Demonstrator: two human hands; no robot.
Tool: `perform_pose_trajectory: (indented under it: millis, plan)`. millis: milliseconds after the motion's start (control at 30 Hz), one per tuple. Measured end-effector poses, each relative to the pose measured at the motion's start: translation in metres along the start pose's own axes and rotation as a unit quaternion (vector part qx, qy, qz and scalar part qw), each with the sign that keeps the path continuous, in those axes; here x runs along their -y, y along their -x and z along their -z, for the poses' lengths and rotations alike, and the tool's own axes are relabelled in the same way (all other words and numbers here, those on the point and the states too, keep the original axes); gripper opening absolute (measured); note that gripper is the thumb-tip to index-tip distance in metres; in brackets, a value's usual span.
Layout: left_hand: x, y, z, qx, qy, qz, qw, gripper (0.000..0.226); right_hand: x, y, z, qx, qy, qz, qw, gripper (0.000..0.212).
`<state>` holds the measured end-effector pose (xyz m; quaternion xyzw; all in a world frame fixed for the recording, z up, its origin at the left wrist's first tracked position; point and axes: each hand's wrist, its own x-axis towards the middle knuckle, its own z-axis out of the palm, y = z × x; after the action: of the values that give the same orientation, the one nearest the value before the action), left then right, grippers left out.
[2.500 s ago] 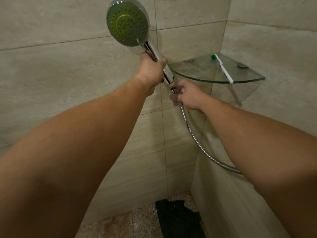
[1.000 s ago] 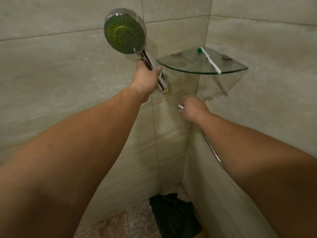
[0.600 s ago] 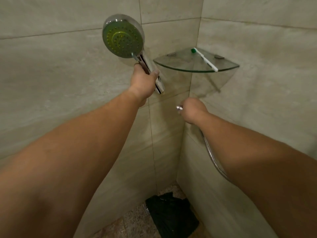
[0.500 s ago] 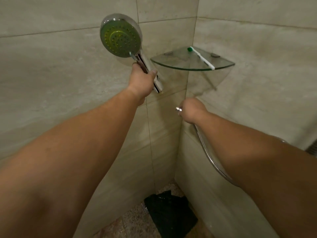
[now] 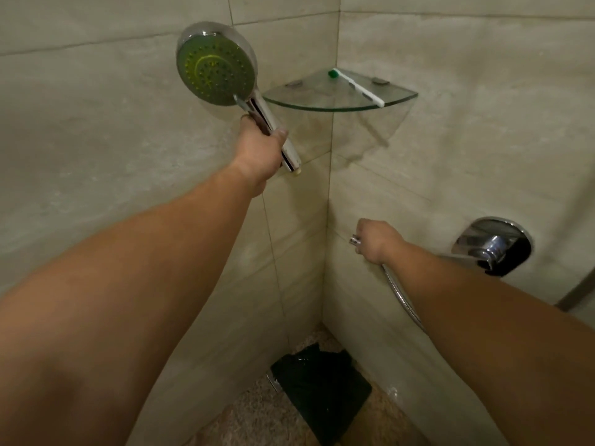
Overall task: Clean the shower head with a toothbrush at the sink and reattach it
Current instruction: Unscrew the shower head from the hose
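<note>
The chrome shower head (image 5: 216,64) with a green spray face is raised against the tiled wall, detached from its hose. My left hand (image 5: 260,149) grips its handle. Lower and to the right, my right hand (image 5: 376,239) holds the end of the metal hose (image 5: 401,297), whose chrome nut pokes out past my fingers. A white toothbrush (image 5: 359,87) with a green head lies on the glass corner shelf (image 5: 325,103), above and between my hands.
A chrome mixer valve (image 5: 494,244) is mounted on the right wall, just behind my right forearm. A black item (image 5: 322,381) lies on the pebbled floor in the corner. Tiled walls meet at the corner ahead.
The hose came apart from the shower head handle. My right hand carried the hose end down and to the right, away from the head. My left hand keeps the head up.
</note>
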<state>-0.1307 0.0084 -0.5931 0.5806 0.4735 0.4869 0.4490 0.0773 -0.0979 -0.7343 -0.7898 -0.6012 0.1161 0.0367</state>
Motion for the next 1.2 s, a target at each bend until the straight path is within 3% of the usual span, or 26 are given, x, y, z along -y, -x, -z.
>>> perform_pose_trajectory:
  millis: [267, 633, 833, 933, 1067, 1200]
  plan:
    - [0.019, 0.015, -0.006, 0.013, 0.004, 0.012, 1.0, 0.033, -0.052, 0.021, -0.058, 0.041, 0.033, -0.025, 0.998, 0.022]
    - [0.047, 0.015, -0.029, 0.023, 0.05, 0.074, 0.996, 0.035, -0.08, 0.01, -0.086, 0.059, 0.076, 0.02, 0.995, 0.016]
    - [0.05, 0.02, -0.037, 0.032, 0.042, 0.078, 0.996, 0.037, -0.058, -0.003, -0.066, 0.014, 0.01, 0.0, 1.0, 0.015]
    - [0.044, 0.024, -0.039, 0.049, 0.056, 0.094, 0.993, 0.04, -0.036, -0.006, -0.041, -0.005, -0.049, -0.055, 0.997, 0.022]
    - [0.033, 0.03, -0.039, 0.059, 0.074, 0.113, 0.989, 0.037, -0.006, -0.002, 0.012, -0.092, -0.139, -0.1, 0.981, 0.029]
    - [0.02, 0.033, -0.03, 0.044, 0.067, 0.112, 0.99, 0.036, 0.024, 0.018, 0.088, -0.287, -0.293, -0.103, 0.906, 0.028]
